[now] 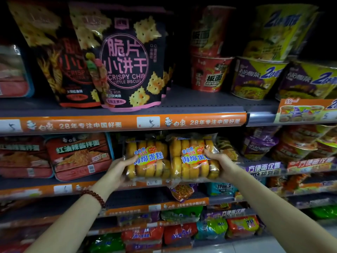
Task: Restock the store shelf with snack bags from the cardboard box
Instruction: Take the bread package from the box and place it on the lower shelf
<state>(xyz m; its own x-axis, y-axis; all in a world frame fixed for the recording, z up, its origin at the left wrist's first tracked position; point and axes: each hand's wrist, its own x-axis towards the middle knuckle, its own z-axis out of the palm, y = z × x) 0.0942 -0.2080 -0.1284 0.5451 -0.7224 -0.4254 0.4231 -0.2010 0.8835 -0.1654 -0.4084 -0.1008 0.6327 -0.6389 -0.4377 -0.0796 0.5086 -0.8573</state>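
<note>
Two clear bags of yellow sponge cakes stand side by side at the front of the middle shelf [102, 186]. My left hand [116, 170] grips the left cake bag [147, 159] at its lower left side. My right hand [221, 164] grips the right cake bag [191, 157] at its right edge, thumb over the front. A brown bead bracelet circles my left wrist. The cardboard box is out of view.
Black crispy biscuit bags [125, 61] stand on the upper shelf [200, 103], with noodle cups [255, 77] to their right. Red noodle trays [78, 156] sit left of the cake bags, purple cups [259, 147] to the right. Lower shelves hold instant noodle packs [182, 232].
</note>
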